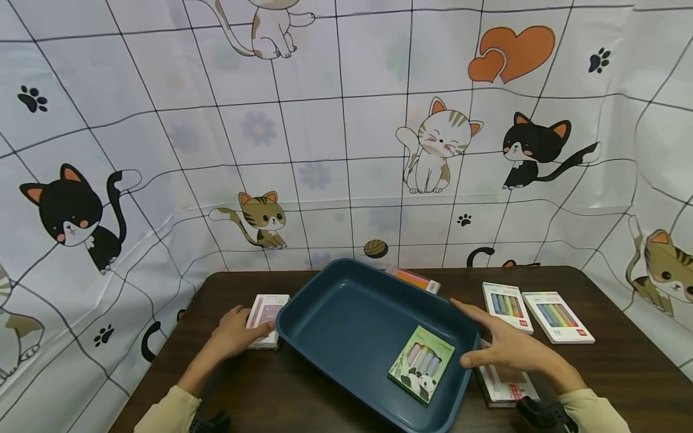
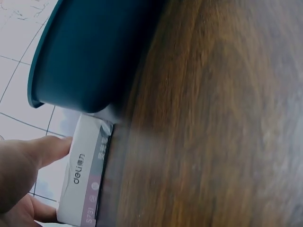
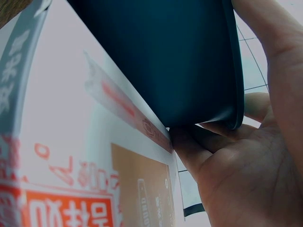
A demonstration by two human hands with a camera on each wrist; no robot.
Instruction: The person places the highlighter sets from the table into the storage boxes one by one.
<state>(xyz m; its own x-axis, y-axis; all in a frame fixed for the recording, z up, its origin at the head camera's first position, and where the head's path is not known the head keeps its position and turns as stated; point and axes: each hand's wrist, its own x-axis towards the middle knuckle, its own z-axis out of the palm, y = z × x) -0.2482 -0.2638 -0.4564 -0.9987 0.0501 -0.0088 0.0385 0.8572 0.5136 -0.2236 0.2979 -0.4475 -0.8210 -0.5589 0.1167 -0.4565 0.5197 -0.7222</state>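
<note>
Blue tray (image 1: 335, 343), right hand (image 1: 506, 343) round its corner, grip wide

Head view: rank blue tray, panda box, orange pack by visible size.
1. Blue tray
2. Panda box
3. Orange pack: partly hidden behind the tray, so its full size is unsure.

From here I have the right hand (image 3: 244, 163) gripping the edge of the dark teal tray (image 3: 161, 56); to the tray's right, near my camera, is a white box (image 3: 66, 104) with red print.
</note>
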